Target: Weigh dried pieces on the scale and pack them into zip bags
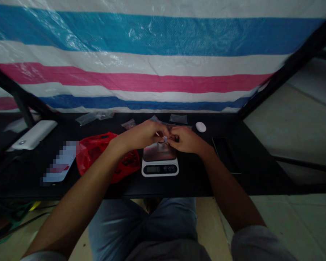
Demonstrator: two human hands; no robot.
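Note:
Both my hands meet above the steel pan of a small white digital kitchen scale (160,169). Between my fingertips is a small clear plastic bag (165,139), mostly covered by the fingers; what is in it I cannot make out. My left hand (149,133) pinches it from the left, thumb and forefinger closed. From the right, my right hand (185,139) pinches it too, with its fingers curled. Left of the scale, partly behind my left forearm, lies an open red plastic bag (93,148) with small dark pieces inside.
Behind my hands lie small filled clear packets (178,119), another packet (128,124) and crumpled clear plastic (95,116). A white oval object (200,127) and a dark phone (225,154) are at right. At left are a blurred-screen phone (61,163) and a white device (36,135).

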